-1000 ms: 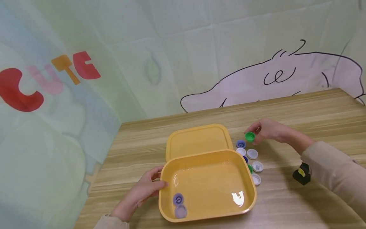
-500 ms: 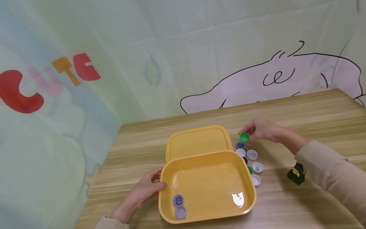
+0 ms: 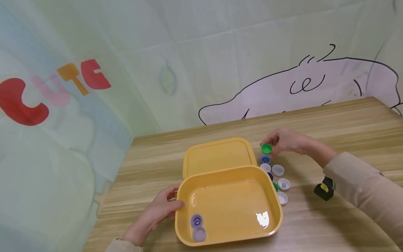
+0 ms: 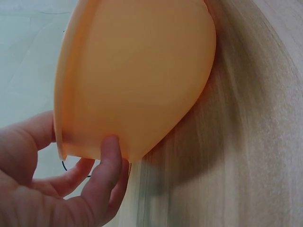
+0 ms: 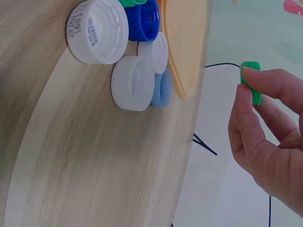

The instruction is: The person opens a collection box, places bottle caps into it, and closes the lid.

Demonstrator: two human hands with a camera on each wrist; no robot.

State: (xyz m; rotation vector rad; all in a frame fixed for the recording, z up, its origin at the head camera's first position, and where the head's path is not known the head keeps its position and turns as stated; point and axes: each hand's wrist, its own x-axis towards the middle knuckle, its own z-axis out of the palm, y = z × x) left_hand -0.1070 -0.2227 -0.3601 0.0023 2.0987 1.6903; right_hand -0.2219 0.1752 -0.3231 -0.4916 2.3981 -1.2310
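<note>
My left hand [image 3: 160,206] grips the left rim of a yellow plastic box [image 3: 230,206], thumb over the edge. Seen from the left wrist, its fingers lie against the box's outer wall [image 4: 142,71]. Inside the box's near left corner lie a purple bottle cap [image 3: 196,221] and a pale cap [image 3: 199,234]. Between thumb and fingertips, my right hand [image 3: 286,141] pinches a green bottle cap [image 3: 266,149]. The right wrist view shows that green cap [image 5: 252,82] held above the table. A blue-purple cap [image 3: 265,159] sits just below it in the head view.
Several white caps [image 3: 284,184] lie along the box's right side, with a dark blue cap [image 3: 270,176] and another green cap [image 3: 275,186] partly hidden by the rim. Behind the box lies a yellow lid [image 3: 218,157]. A small black-and-yellow object [image 3: 324,189] is by the right sleeve.
My right hand has shifted left with the green cap, now over the blue-purple cap. The left hand and the box have stayed put.
</note>
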